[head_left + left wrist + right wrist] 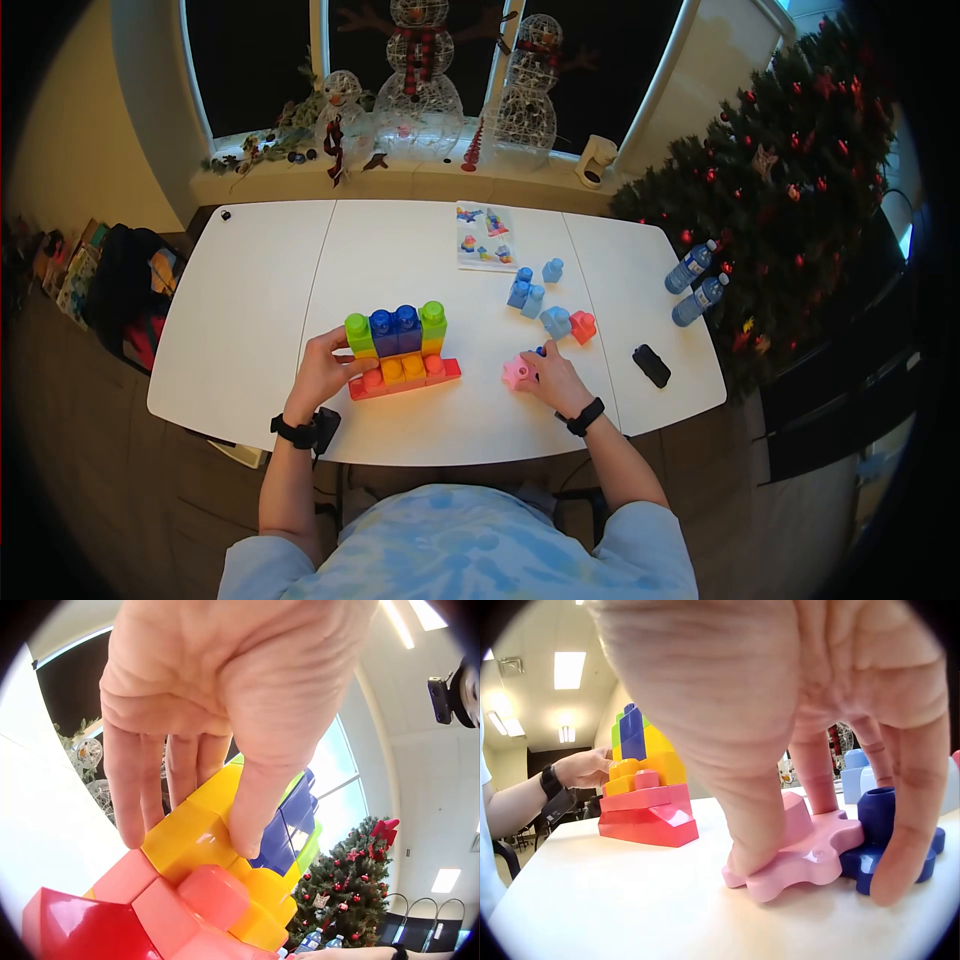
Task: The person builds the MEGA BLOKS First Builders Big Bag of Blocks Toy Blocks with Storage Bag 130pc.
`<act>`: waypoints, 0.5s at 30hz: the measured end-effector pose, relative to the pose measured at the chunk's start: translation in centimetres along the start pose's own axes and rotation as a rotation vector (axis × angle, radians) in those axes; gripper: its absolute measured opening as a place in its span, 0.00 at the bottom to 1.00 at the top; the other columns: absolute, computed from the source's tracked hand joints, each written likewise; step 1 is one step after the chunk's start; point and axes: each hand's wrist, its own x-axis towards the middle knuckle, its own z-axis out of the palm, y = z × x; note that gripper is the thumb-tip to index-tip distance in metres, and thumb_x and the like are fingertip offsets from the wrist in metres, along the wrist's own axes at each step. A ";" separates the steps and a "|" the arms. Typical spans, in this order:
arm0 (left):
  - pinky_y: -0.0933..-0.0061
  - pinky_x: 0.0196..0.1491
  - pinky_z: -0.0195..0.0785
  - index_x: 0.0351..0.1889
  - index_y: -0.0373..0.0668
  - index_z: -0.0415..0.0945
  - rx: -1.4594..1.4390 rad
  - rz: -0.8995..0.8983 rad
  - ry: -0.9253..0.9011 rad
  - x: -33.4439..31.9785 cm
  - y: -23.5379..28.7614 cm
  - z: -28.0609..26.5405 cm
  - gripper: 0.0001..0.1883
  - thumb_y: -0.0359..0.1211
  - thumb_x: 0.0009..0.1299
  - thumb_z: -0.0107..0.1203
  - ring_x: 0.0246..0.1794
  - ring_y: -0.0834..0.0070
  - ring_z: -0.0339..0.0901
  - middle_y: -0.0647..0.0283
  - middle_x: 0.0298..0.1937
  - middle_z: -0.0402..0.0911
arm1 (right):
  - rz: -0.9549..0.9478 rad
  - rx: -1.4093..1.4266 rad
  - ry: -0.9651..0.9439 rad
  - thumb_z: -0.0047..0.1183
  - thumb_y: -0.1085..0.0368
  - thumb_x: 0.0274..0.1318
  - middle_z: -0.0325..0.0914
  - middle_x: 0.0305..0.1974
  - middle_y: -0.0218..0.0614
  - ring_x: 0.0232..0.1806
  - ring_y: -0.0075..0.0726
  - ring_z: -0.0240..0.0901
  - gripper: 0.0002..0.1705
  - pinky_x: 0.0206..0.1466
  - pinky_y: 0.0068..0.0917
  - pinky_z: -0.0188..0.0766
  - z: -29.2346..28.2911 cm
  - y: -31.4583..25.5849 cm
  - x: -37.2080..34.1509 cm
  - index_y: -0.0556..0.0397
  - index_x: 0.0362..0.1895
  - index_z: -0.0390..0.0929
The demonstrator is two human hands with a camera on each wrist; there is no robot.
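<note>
My left hand (318, 372) grips the left end of a structure of toy building blocks (403, 368), thumb and fingers on either side of a yellow block (191, 840). The structure has a red and coral base, yellow blocks above, then dark blue blocks (395, 333) between two lime green ones. To its right, my right hand (560, 385) holds a pink gear-shaped block (802, 859) low at the table, the thumb on its near edge. A dark blue gear-shaped block (877, 817) sits right against the pink one, under the same hand's fingers.
Several light blue and blue blocks (533, 300) and a coral block (583, 327) lie beyond my right hand. A picture sheet (487, 237) lies at the back of the white table (240, 330). On the right are a black phone (651, 366) and two water bottles (700, 300).
</note>
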 end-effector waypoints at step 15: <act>0.66 0.59 0.80 0.56 0.35 0.78 -0.012 0.038 -0.037 1.7 0.9 0.5 0.23 0.23 0.63 0.72 0.52 0.70 0.84 0.60 0.50 0.87 | 0.004 -0.022 0.021 0.72 0.52 0.47 0.72 0.56 0.59 0.45 0.63 0.82 0.26 0.50 0.47 0.80 1.3 -0.1 8.0 0.54 0.47 0.83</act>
